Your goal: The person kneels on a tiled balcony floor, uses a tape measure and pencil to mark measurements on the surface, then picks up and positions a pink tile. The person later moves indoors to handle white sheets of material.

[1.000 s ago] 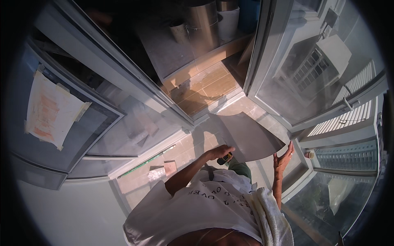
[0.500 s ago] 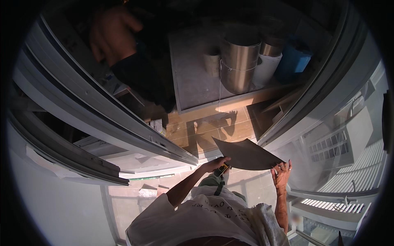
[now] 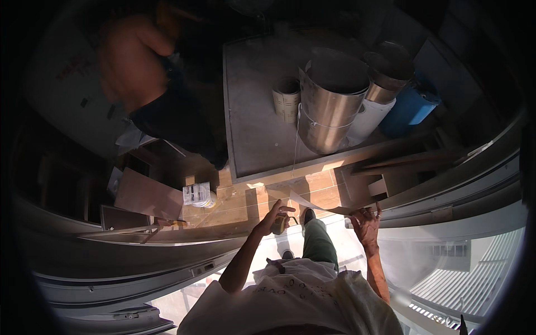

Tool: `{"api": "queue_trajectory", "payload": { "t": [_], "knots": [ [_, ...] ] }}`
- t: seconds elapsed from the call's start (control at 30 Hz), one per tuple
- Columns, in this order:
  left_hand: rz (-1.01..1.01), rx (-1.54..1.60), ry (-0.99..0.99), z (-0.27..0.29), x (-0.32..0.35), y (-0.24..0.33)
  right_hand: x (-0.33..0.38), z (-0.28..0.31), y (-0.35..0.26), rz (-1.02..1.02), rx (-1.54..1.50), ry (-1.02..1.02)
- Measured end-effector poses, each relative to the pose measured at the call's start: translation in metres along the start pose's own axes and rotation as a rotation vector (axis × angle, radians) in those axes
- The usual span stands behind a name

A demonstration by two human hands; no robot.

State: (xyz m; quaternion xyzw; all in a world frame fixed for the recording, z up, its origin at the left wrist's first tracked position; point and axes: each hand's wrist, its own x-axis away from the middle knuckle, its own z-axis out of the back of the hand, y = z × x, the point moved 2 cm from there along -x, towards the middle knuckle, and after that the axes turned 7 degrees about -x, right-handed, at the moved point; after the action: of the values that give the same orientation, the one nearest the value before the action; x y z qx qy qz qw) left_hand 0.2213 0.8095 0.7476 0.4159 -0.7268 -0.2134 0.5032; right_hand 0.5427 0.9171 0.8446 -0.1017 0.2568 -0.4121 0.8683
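Note:
My right hand (image 3: 365,224) grips one end of a thin, stiff sheet (image 3: 318,207), which now shows almost edge-on. The sheet's other end points up and left, just past my left hand (image 3: 273,216). In that left hand, fingers curl around a yellow-and-black tape measure (image 3: 281,224), partly hidden and in shade. The sheet's left end looks free of the left hand's fingers. Below my hands, a green trouser leg (image 3: 320,241) and a dark shoe (image 3: 309,215) stand at the doorway.
A grey worktable (image 3: 257,134) holds a large metal sheet roll (image 3: 329,120), a smaller printed roll (image 3: 286,103), a white container (image 3: 371,120) and a blue container (image 3: 410,111). Another person (image 3: 137,67) bends at far left. A white pail (image 3: 198,194) and leaning boards (image 3: 151,192) stand on the floor.
I have moved forward into the doorway, so the table and pail appear nearer. The sheet has turned from broad face to edge-on, and my left hand has come off it.

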Motion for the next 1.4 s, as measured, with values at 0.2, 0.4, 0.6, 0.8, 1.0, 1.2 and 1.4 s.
{"api": "queue_trajectory", "payload": {
  "t": [0.2, 0.4, 0.6, 0.8, 1.0, 1.2, 1.4],
  "knots": [
    [-0.045, 0.039, 0.159, 0.043, -0.035, 0.024, -0.11, -0.017, 0.026, 0.098, -0.05, -0.139],
    [-0.18, -0.122, 0.303, 0.049, -0.049, 0.101, -0.22, 0.012, 0.03, 0.24, -0.147, -0.221],
    [-0.278, -0.183, 0.566, 0.088, -0.034, 0.154, -0.316, 0.02, -0.006, 0.381, -0.23, -0.272],
    [-0.356, -0.35, 0.398, 0.12, -0.053, 0.211, -0.361, 0.032, -0.029, 0.364, -0.291, -0.188],
    [-0.355, -0.388, 0.306, 0.15, -0.081, 0.263, -0.383, 0.032, -0.051, 0.23, -0.249, -0.133],
    [-0.42, -0.704, 0.282, 0.165, -0.099, 0.307, -0.398, 0.026, -0.059, 0.105, -0.204, -0.079],
    [-0.521, -0.659, 0.381, 0.201, -0.095, 0.339, -0.424, 0.001, -0.084, 0.079, -0.146, -0.048]
  ]
}}
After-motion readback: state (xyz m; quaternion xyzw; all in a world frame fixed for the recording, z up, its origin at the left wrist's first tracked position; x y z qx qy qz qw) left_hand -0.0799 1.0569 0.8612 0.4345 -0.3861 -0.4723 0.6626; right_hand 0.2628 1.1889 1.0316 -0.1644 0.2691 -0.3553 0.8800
